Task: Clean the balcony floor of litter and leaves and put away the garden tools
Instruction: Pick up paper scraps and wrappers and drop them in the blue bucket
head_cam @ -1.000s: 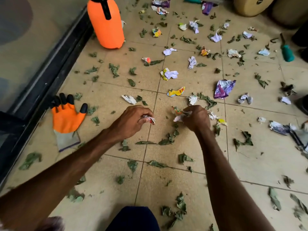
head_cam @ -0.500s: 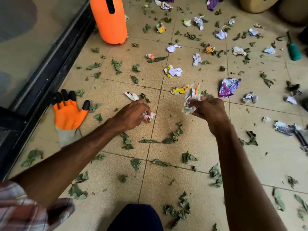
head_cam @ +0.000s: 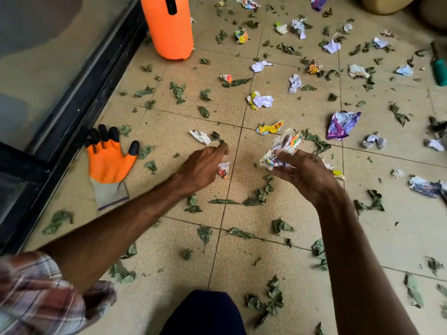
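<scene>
Paper and thin printed film, crumpled into small pieces, make up the litter. It is judged to be very light, soft and easily squashed, with nothing fragile in it. A wad of crumpled paper (head_cam: 281, 151) is held off the floor in the right hand (head_cam: 302, 174), gripped between thumb and curled fingers. Its loose ends stick up on the far side, so a piece could be shed if the grip were slackened. Further pieces are best pinched at a raised fold and pressed into the wad. The leaves (head_cam: 260, 198) scattered over the tiled floor (head_cam: 169, 126) look dry, curled and brittle. They are expected to crumble if pinched hard and are better gathered in heaps than taken singly.

The left hand (head_cam: 202, 169) is held low over the floor, knuckles up, just left of the right hand. A red-and-white scrap (head_cam: 223, 169) is tucked under its curled fingers. The forefinger is stretched towards the far side, where a white scrap (head_cam: 200, 137) lies just beyond the fingertip, untouched as far as can be seen. Both forearms are reached forward from the near edge.

A yellow wrapper (head_cam: 269, 128) and a purple wrapper (head_cam: 342, 124) lie farther off to the right. The tools are not yet put away. An orange glove (head_cam: 108, 160) lies flat at the left by the door frame, an orange sprayer (head_cam: 169, 27) stands at the far left, and a green-handled tool (head_cam: 439, 71) is seen at the far right edge.
</scene>
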